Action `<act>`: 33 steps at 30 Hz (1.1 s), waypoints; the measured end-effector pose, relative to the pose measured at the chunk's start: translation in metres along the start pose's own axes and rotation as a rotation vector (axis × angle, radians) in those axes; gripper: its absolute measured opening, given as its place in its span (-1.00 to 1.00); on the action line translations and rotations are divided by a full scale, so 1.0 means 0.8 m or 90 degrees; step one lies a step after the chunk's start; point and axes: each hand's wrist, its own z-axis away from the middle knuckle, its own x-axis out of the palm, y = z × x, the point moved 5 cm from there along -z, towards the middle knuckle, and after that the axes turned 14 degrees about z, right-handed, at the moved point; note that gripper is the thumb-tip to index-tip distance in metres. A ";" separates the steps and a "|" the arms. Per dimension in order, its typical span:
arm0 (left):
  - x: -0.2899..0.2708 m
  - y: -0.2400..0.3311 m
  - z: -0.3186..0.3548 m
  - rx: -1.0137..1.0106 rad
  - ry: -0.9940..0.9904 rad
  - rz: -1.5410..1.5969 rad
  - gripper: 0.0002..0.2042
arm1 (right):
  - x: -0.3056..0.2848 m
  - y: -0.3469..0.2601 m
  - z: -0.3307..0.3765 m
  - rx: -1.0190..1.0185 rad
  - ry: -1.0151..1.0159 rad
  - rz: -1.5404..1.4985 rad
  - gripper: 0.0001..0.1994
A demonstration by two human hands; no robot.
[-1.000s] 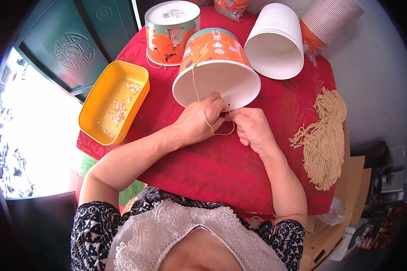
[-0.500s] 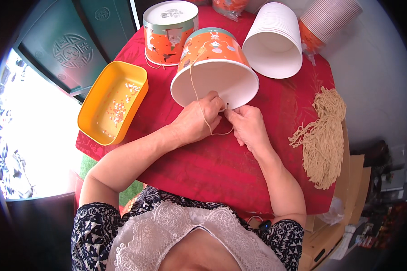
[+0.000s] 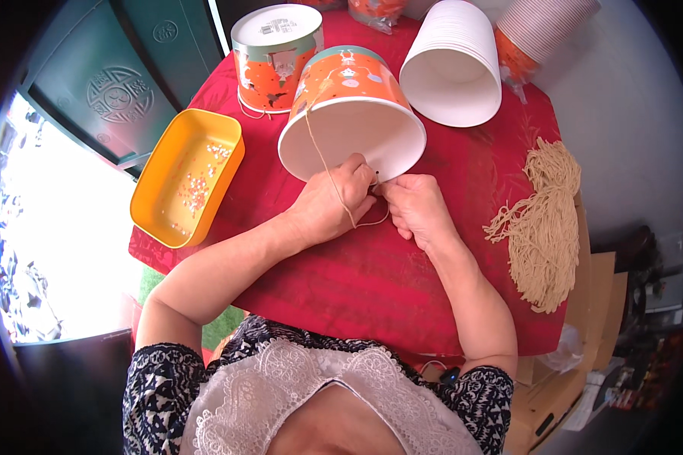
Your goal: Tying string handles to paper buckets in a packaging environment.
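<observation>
Orange bucket (image 3: pixel 357 129) lay on its side on the red cloth (image 3: pixel 357 284). Its mouth faced the left hand (image 3: pixel 332 199) and right hand (image 3: pixel 419 208); its long axis ran away from them.

Key relation: small dark hole (image 3: pixel 377 173) sat at the bucket's near, lower rim, between both sets of fingertips, neither hand clearly nearer.

Left was closed on that rim, curled fingers inside, thumb below; couldn't tell if it also had string. Right was at the rim, just right of the hole, thumb and forefinger pressed together, apparently pinching the tan string (image 3: pixel 324 159); exact tip contact hidden.

String ran from the bucket's upper-left rim across the left hand, then looped below the rim toward the right fingers.

Yellow tray (image 3: pixel 163 186) sat left of the bucket, white tub stack (image 3: pixel 455 80) just right, yarn hank (image 3: pixel 546 235) farther right.
</observation>
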 end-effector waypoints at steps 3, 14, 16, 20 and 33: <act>0.004 -0.005 -0.001 0.015 -0.001 -0.012 -0.70 | 0.000 -0.003 0.001 0.004 -0.014 -0.006 -0.81; 0.005 -0.006 -0.005 0.004 0.002 -0.022 -0.72 | 0.001 -0.001 0.000 0.005 -0.023 -0.015 -0.80; 0.006 -0.008 -0.006 0.004 0.004 -0.027 -0.72 | 0.001 -0.003 0.002 0.001 -0.014 -0.006 -0.80; 0.008 -0.012 -0.007 0.001 0.010 -0.043 -0.74 | 0.003 -0.006 0.002 -0.008 -0.007 -0.002 -0.80; 0.003 -0.011 -0.011 -0.001 0.038 -0.022 -0.77 | -0.001 -0.003 0.001 -0.005 -0.002 -0.041 -0.81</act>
